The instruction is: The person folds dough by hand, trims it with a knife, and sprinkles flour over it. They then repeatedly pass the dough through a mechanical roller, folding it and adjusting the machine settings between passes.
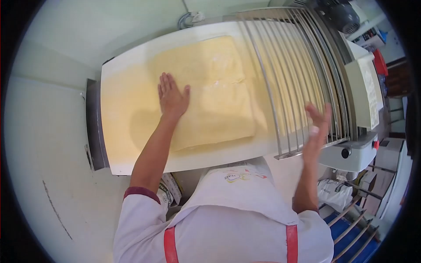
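Left hand open, palm flat on the dough sheet's left part; most of the sheet lies right of it on the bench. Right hand farther off by the metal bars, blurred, fingers apart, nothing visible held. Sheet: pale yellow, squarish, no clear long axis, ragged seam across.

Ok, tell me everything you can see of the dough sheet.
The dough sheet is pale yellow, smooth and roughly rectangular, apparently folded, with an uneven seam near its middle. It lies flat on the white belt, left of the metal guard bars. The left hand rests flat on its left side.
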`<state>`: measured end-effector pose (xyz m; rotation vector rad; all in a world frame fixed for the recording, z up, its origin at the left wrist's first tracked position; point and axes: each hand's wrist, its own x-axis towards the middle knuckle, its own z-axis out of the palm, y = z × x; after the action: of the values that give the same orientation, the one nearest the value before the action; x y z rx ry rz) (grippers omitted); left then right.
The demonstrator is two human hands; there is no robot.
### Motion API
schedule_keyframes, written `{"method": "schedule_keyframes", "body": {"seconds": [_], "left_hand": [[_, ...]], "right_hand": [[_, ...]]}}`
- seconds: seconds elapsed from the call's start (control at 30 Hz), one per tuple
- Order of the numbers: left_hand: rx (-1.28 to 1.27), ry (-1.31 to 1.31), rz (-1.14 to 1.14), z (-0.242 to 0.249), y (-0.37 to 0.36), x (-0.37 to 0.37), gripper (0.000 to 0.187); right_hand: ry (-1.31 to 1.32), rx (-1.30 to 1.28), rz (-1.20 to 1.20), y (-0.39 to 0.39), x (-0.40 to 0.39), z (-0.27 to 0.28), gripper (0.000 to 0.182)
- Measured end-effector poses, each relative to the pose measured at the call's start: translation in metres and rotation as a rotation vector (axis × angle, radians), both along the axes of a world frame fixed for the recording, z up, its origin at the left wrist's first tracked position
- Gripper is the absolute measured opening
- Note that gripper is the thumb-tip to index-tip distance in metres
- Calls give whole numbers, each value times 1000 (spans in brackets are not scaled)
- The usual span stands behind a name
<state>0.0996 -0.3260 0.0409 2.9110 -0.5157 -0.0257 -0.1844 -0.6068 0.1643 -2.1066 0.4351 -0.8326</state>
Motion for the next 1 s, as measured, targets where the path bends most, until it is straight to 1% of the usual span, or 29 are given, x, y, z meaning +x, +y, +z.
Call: {"method": "schedule_keyframes", "body": {"seconds": [0.03,0.07,0.13,0.17,0.23,0.27,0.3,0.37,0.4,0.47,0.5,0.53,0.57,0.6,0.63,0.67,0.7,0.77,0.8,0.83,0.87,0.9,0.93,1.0], "left_hand": [[-24,22,-11,0,6,-11,82],[-47,45,-22,-2,7,-21,81],[3,-39,20,-12,4,-51,77],[34,-65,54,-16,4,-68,76],[80,-55,88,-10,-7,-77,75],[101,-72,104,-1,-13,-76,74],[71,-60,142,2,-16,-76,74],[11,-23,213,-10,-23,-85,72],[-8,-58,116,-18,-32,-105,67],[-110,7,-127,-35,-81,-150,64],[-127,6,-156,-27,-120,-183,64],[-77,84,-95,-16,-154,-202,68],[-8,59,-75,-15,-165,-208,69],[54,29,-56,-16,-176,-210,71],[113,-1,-33,-15,-182,-212,72],[102,14,-20,-14,-184,-211,75],[105,17,-16,-14,-185,-210,74],[109,19,-27,-14,-186,-210,72],[32,57,-5,-16,-184,-208,69],[-47,93,11,-14,-182,-205,65],[-125,133,28,-15,-179,-209,62],[-264,84,74,-10,-183,-224,59],[-407,33,122,-7,-189,-245,56],[-694,-64,236,-12,-199,-310,50]], "right_hand": [[17,-293,-45,-32,-32,13,70],[-40,-250,-180,-46,-54,32,76],[-141,-348,-311,-102,-124,48,74],[-51,-456,-434,-122,-153,65,75],[-30,-637,-491,-181,-203,83,77],[-16,-698,-479,-221,-233,86,74],[43,-817,-517,-256,-255,91,70],[-56,-554,-571,-329,-283,82,65],[10,-460,-574,-361,-289,74,62],[155,-263,-572,-413,-296,52,57],[151,-72,-474,-434,-302,31,56],[153,114,-373,-450,-304,11,55],[149,290,-271,-464,-305,-3,54],[230,322,-101,-471,-305,-9,52],[74,498,53,-474,-307,-27,51],[75,514,5,-475,-313,-44,54],[63,528,-48,-478,-318,-57,57],[-38,476,129,-476,-312,-58,56],[-93,445,215,-474,-308,-58,56],[-204,599,169,-470,-303,-65,53],[-241,618,249,-472,-298,-69,51],[-277,633,332,-474,-292,-70,50],[-312,692,333,-468,-289,-67,47],[-263,772,329,-460,-289,-55,46]]}}
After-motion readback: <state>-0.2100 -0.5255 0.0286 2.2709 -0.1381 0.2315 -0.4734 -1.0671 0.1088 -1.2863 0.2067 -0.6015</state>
